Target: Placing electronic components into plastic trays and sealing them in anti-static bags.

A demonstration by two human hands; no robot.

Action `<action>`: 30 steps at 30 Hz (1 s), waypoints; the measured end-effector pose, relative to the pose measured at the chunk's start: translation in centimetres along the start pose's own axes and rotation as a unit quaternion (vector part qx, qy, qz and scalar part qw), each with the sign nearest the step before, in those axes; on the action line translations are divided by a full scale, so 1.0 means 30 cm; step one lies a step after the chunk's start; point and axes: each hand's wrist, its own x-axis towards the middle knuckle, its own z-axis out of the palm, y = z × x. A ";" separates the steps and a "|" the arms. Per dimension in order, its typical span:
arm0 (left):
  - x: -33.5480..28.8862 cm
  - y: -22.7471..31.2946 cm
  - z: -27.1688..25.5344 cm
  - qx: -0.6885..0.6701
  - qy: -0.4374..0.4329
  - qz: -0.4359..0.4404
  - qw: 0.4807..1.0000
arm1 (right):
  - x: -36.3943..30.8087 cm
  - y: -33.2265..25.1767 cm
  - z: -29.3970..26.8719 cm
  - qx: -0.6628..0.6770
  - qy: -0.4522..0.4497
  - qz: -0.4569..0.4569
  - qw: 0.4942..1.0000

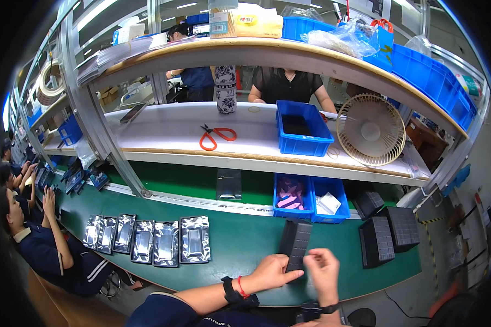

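Observation:
My left hand [271,272] is closed on the near end of a black ribbed block [297,235], perhaps a stack of thin black boxes, standing on the green tabletop [245,234]. Just right of that block is my right hand [323,268], raised with its fingers curled together; whatever they pinch, if anything, is hidden. More black ribbed blocks stand on the right: one closer [376,242], a wider one [400,229] and one under the shelf [368,199]. Several shiny silver bags [195,240] with flat items inside lie in a row at left.
Two blue bins, one with pink pieces [292,210] and one with white packets [329,204], sit beyond my hands. The shelf above bears red-handled scissors [217,136], a blue bin [305,144], a fan [371,129] and a patterned bottle [225,90]. A co-worker [43,240] sits at left.

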 end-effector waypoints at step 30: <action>-0.065 -0.248 -0.197 0.137 0.083 -0.050 0.986 | -0.003 0.021 -0.101 0.247 0.077 0.066 0.964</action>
